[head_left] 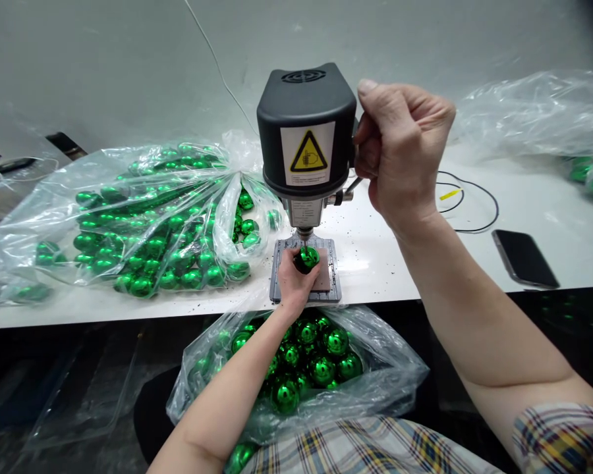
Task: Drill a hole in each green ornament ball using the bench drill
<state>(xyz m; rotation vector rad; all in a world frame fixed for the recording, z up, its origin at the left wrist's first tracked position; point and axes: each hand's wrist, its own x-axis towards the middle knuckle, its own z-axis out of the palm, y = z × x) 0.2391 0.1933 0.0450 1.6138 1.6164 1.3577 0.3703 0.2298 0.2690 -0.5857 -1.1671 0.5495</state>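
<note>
My left hand (295, 276) grips a shiny green ball (308, 257) on the base plate (336, 291) of a small black drill press (306, 105), directly under its bit. A flat brownish pad (322, 280) lies beneath the ball. At the right side of the machine's head, my right hand (398, 141) is closed around the end of a metal lever (354, 185), most of which the fingers hide. Below the table edge, an open clear bag (390, 388) of green balls (322, 370) rests on my lap.
A large clear bag (103, 171) full of green balls lies on the white table (366, 283) at the left. Toward the right are a black phone (524, 259), a thin black cable (497, 214) with a yellow tag, and another clear bag (538, 112) behind.
</note>
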